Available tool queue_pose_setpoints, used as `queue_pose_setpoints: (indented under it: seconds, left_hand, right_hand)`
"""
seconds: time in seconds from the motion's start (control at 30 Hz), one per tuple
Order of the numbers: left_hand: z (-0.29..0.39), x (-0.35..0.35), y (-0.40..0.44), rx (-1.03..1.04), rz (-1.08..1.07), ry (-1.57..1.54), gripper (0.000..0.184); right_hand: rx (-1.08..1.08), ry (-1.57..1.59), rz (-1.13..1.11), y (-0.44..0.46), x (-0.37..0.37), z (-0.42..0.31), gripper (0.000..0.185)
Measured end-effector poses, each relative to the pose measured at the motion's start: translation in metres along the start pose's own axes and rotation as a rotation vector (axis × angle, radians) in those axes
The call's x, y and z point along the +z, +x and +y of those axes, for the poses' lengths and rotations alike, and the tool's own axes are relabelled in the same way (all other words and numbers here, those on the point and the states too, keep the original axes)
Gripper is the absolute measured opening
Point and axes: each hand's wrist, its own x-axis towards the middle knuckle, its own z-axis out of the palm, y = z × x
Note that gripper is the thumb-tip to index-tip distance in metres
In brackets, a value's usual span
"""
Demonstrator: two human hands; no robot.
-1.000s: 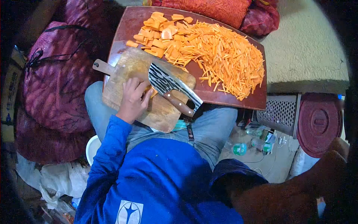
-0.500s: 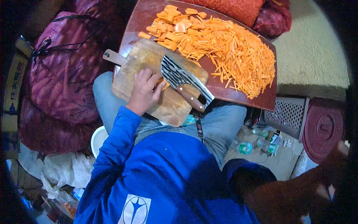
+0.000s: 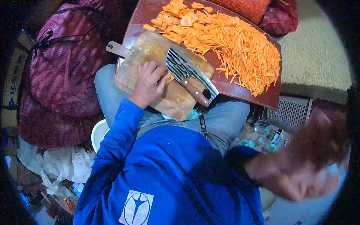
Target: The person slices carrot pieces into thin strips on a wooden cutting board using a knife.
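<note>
Cleaver (image 3: 188,72) overhangs board (image 3: 176,102); blurred right hand (image 3: 300,180) seems clear.

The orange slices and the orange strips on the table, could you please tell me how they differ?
The orange slices are broad and flat, while the orange strips are thin and narrow. The slices form the smaller heap, the strips the larger. Both are orange and lie on the table.
</note>
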Motion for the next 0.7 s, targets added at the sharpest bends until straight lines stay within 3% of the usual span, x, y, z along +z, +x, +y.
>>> queue_pose_setpoints:
  seconds: [0.03,0.07,0.13,0.17,0.23,0.43,0.57,0.7]
  left_hand:
    - [-0.001,0.0,0.0,-0.002,-0.005,-0.013,0.031]
    - [-0.003,0.0,0.002,-0.003,-0.007,-0.025,0.033]
    - [-0.003,-0.004,0.002,0.011,-0.014,-0.067,0.037]
    - [-0.003,-0.007,0.001,0.026,-0.03,-0.113,0.041]
    - [0.0,-0.012,0.001,0.028,-0.047,-0.093,0.044]
    - [0.0,-0.006,0.0,0.024,-0.071,-0.091,0.04]
    - [0.002,-0.002,-0.001,0.014,-0.046,-0.098,0.032]
    - [0.01,-0.003,0.0,0.017,-0.047,-0.064,0.031]
  right_hand:
    - [0.408,0.664,-0.375,-0.034,0.04,0.021,0.054]
    - [0.403,0.666,-0.378,-0.043,0.032,0.037,0.054]
    - [0.55,-0.119,-0.913,-0.072,0.007,0.072,0.042]
    - [0.409,-0.414,-1.261,-0.081,0.0,0.083,0.046]
    - [0.099,-0.716,-1.445,-0.119,-0.024,0.112,0.057]
    - [0.259,-0.937,-1.534,-0.144,-0.04,0.147,0.064]
    - [0.24,-0.866,-1.559,-0.14,-0.042,0.163,0.061]
    - [0.422,-0.789,-1.455,-0.123,-0.037,0.154,0.055]
